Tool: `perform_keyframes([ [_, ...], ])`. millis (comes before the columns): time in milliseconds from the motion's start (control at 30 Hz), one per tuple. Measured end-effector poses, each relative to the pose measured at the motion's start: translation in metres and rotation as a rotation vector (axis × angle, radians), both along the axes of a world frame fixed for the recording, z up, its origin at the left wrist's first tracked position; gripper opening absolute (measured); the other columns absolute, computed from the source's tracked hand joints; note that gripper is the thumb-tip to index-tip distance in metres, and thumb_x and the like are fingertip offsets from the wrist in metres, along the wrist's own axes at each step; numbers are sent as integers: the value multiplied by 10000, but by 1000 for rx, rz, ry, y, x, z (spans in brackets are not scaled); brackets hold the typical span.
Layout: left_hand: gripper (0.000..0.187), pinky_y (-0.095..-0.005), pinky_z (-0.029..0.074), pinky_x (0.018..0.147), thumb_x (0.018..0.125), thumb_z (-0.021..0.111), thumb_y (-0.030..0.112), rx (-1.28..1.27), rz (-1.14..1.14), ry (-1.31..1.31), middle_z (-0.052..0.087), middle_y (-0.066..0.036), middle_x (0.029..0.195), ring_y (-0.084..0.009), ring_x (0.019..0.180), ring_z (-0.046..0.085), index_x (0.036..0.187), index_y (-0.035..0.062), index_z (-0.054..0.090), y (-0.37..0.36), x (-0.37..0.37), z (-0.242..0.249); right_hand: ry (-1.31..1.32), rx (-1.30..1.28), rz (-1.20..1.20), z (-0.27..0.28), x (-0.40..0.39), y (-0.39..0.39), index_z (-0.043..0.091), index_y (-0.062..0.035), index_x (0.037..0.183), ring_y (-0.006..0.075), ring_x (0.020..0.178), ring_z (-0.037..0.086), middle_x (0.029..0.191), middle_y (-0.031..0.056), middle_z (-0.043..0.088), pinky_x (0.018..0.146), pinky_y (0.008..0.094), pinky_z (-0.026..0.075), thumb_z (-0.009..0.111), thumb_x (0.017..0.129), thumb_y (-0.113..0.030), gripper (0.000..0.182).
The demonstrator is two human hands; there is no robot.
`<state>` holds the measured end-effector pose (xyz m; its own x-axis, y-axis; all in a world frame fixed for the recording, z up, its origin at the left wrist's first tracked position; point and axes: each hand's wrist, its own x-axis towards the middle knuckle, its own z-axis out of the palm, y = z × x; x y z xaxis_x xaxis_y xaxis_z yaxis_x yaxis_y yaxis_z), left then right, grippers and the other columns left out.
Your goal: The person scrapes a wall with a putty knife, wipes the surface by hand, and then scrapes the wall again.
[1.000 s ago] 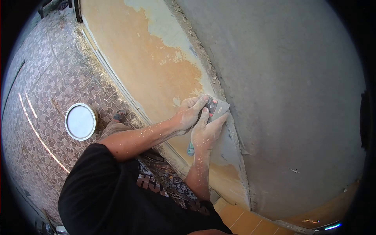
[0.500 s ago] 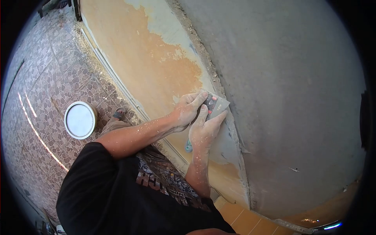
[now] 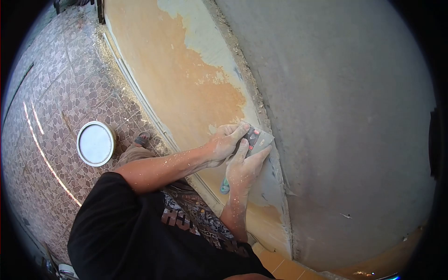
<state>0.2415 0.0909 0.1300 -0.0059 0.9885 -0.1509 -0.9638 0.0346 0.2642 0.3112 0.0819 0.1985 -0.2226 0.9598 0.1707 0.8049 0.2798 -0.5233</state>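
Both hands are closed on a wide scraper [image 3: 262, 139] with a flat grey blade and a black-and-red label. My left hand [image 3: 226, 141] pinches the blade's near side, thumb on top. Wrapped round the tool from below is my right hand [image 3: 246, 164], its thumb on the label. A teal handle end [image 3: 225, 186] shows beside the right wrist; the rest is hidden by that hand. The blade's corner lies at the crumbly ridge [image 3: 261, 109] along the wall [image 3: 200, 86], whose orange paint is partly worn to pale plaster. Pale flakes speckle both forearms.
A round bucket [image 3: 95, 143] with a whitish top stands on the stone-patterned floor [image 3: 51, 135] at left, beside a sandalled foot [image 3: 142, 138]. Paint chips [image 3: 112, 58] lie along the wall's base. A broad grey surface [image 3: 345, 116] stretches beyond the ridge.
The view has shifted slightly, so the wall and hands appear a little lower. Both hands keep the same hold on the scraper at about the same stretch of ridge.
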Motion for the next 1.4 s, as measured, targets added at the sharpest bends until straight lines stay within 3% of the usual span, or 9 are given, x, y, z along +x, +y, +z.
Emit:
perform_keyframes([
  [100, 341, -258, 541, 704, 1053, 447, 301, 15, -25, -40, 669, -37, 900, -100, 769, 617, 1014, 28, 648, -5, 14, -5, 16, -87, -46, 6, 6, -8, 230, 167, 1400, 466, 1196, 492, 1280, 346, 477, 1009, 460, 393, 554, 973, -305, 715],
  [567, 347, -267, 558, 720, 1055, 435, 310, 42, -27, -82, 680, -62, 899, -118, 787, 643, 1039, 26, 635, -3, -3, 1, -4, -6, -18, 1, 1, -7, 281, 148, 1372, 461, 1132, 529, 1247, 336, 497, 948, 474, 417, 552, 974, -265, 635],
  [767, 345, -264, 553, 689, 1052, 444, 313, 44, -20, -120, 676, -49, 887, -102, 754, 633, 1026, 31, 641, -6, 4, 7, 2, -60, -18, 4, 7, -7, 271, 149, 1379, 454, 1184, 508, 1269, 332, 487, 988, 458, 408, 563, 970, -228, 629],
  [867, 346, -257, 545, 672, 1049, 454, 317, 24, -25, 5, 677, -46, 875, -96, 738, 626, 1015, 32, 647, -5, 1, 7, 65, 21, -14, -1, 10, -9, 238, 165, 1396, 449, 1219, 494, 1302, 341, 475, 1012, 453, 399, 578, 962, -266, 699],
  [1233, 361, -253, 544, 682, 1054, 438, 323, -12, 56, 29, 678, -50, 875, -108, 749, 631, 1001, 34, 647, -2, 2, 3, 48, -53, 12, -1, 4, 0, 212, 165, 1416, 454, 1202, 500, 1311, 348, 463, 1013, 456, 400, 550, 973, -298, 725],
  [1400, 366, -258, 543, 680, 1055, 432, 331, 5, 63, 14, 673, -30, 863, -100, 740, 621, 1012, 38, 647, -2, 2, -2, 50, -21, 12, 0, -2, -2, 298, 143, 1345, 449, 1153, 522, 1222, 333, 508, 956, 471, 417, 547, 974, -266, 605],
])
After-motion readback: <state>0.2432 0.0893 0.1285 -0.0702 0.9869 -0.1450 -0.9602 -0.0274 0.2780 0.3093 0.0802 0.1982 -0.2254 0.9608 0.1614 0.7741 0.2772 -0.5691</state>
